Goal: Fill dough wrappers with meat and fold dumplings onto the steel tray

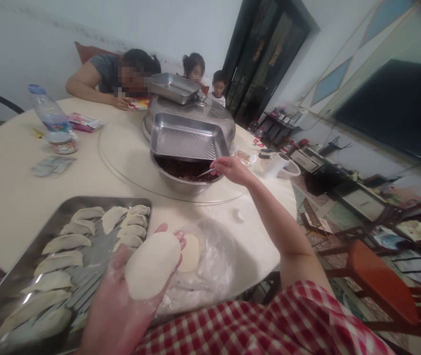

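My left hand (122, 301) is held palm up near the bottom centre, floured, with a round dumpling wrapper (152, 265) lying flat on its fingers. My right hand (232, 170) reaches across the table and pinches a thin metal utensil (206, 172) whose tip dips into a steel bowl (184, 183) of dark filling (183, 168). A metal tray (18, 276) at the lower left carries several folded dumplings (66, 241). Beside my left hand lies a clear plastic bag (210, 266) with more wrappers (191, 252) on it.
A steel tray (188, 139) leans on the bowl before a domed steel lid (203, 112) topped by another tray (171, 86). A water bottle (50, 114) and jar (62, 143) stand at the left. Three people sit at the table's far side. An orange-seated chair (380, 281) stands at right.
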Demonstrator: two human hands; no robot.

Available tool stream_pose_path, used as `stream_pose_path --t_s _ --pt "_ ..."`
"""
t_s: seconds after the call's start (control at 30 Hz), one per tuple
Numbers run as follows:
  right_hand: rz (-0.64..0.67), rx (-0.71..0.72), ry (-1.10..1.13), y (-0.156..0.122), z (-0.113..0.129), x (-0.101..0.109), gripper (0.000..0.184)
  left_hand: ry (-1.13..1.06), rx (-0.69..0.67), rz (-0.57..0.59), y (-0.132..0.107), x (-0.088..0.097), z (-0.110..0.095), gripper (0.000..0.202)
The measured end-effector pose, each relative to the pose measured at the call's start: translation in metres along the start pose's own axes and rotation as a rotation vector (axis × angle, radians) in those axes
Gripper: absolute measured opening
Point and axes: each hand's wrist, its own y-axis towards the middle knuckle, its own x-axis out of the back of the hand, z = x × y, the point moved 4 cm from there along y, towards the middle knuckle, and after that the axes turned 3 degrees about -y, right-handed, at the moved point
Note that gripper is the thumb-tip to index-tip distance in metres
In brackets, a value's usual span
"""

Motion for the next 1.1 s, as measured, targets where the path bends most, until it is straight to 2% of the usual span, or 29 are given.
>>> stream_pose_path --t_s 0.1,0.13,0.2,0.27,0.4,0.57,0.7,0.87,1.0,1.1 --pt "0.047 -0.034 0.049 -0.001 -0.003 0.013 0.013 -0.005 -0.121 -0.003 0.003 0.006 -0.002 0.046" --pt "0.040 -0.055 0.079 0.000 -0.006 0.017 0.012 -0.010 -0.141 0.038 0.004 0.005 -0.002 0.043" --pt "0.007 -0.094 0.133 0.003 -0.015 0.021 0.010 -0.025 -0.143 0.108 0.005 0.002 0.000 0.038" --pt "-0.023 -0.122 0.173 0.006 -0.024 0.021 0.010 -0.029 -0.125 0.119 0.006 0.001 0.003 0.039" --pt "-0.091 -0.147 0.237 0.007 -0.036 0.021 0.010 -0.031 -0.125 0.026 0.006 -0.001 0.003 0.042" --pt "-0.176 -0.104 0.249 0.005 -0.030 0.025 0.011 -0.039 -0.125 -0.147 0.003 -0.002 0.002 0.057" --pt "-0.217 -0.052 0.245 -0.002 -0.017 0.026 0.007 -0.007 -0.162 -0.144 0.003 -0.006 0.000 0.055" --pt "-0.182 0.097 0.297 -0.038 0.001 0.022 0.017 -0.012 -0.159 -0.118 0.004 -0.017 -0.001 0.057" --pt "-0.096 0.192 0.302 -0.084 0.015 0.006 0.029 -0.010 -0.161 -0.124 0.005 -0.025 -0.004 0.058" --pt "-0.081 0.223 0.277 -0.106 0.020 -0.005 0.031 -0.013 -0.159 -0.107 0.005 -0.025 -0.003 0.058"
